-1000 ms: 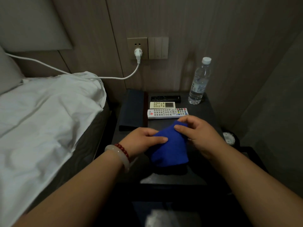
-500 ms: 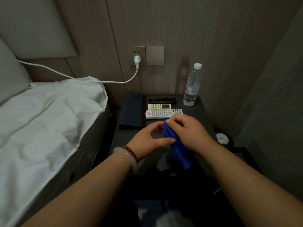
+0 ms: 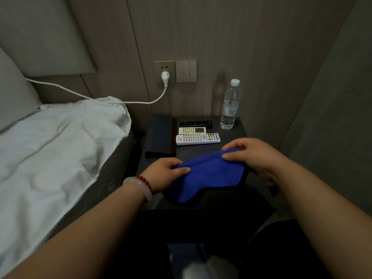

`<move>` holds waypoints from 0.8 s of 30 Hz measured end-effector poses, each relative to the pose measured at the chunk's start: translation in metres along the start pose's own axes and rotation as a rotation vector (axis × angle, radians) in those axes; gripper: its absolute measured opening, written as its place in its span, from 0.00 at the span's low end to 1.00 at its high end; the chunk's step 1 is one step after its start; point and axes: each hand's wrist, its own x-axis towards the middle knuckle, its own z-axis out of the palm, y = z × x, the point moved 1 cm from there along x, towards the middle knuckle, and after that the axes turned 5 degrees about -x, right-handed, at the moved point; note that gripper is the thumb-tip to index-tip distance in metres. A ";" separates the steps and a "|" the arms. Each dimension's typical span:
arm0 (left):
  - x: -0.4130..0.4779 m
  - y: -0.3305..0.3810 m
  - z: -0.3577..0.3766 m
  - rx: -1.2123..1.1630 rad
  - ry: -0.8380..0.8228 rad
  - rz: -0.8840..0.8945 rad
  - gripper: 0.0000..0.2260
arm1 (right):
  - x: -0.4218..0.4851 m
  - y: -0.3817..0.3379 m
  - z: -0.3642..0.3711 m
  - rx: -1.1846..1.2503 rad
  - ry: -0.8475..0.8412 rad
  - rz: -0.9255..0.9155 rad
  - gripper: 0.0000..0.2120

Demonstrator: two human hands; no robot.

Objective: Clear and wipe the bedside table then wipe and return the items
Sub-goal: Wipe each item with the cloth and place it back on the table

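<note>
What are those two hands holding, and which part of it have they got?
A blue cloth, spread between them. The left hand pinches its left end; the right hand pinches its upper right edge.

Bedside table [image 3: 231, 135] at frame centre, bed [image 3: 50, 158] filling the left.
On the table, a folder [image 3: 161, 135] lies along the left edge. To its right lie the front remote [image 3: 198, 138], middle remote [image 3: 192, 130] and back remote [image 3: 195, 123], one behind another. A bottle [image 3: 229, 105] stands at the back right. In the lower centre a cloth [image 3: 205, 174] spans between the left hand [image 3: 163, 174] and right hand [image 3: 255, 156].
</note>
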 end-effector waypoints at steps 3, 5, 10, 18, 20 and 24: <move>-0.002 -0.005 -0.009 0.001 -0.029 -0.034 0.07 | -0.004 0.012 -0.012 -0.200 -0.009 0.056 0.04; -0.001 -0.009 -0.010 0.000 -0.056 -0.061 0.06 | -0.002 0.023 -0.014 -0.253 -0.022 0.065 0.01; 0.011 -0.018 -0.006 -0.137 -0.065 -0.154 0.11 | 0.006 0.043 -0.007 -0.255 0.038 0.114 0.03; 0.051 -0.046 0.026 0.255 0.282 -0.105 0.21 | 0.039 0.096 0.024 -0.499 0.183 0.166 0.15; 0.057 -0.053 0.043 0.380 0.285 -0.010 0.23 | 0.042 0.107 0.036 -0.636 0.215 0.110 0.19; 0.064 -0.060 0.084 0.621 0.141 0.213 0.23 | 0.034 0.117 0.070 -0.817 0.232 -0.081 0.25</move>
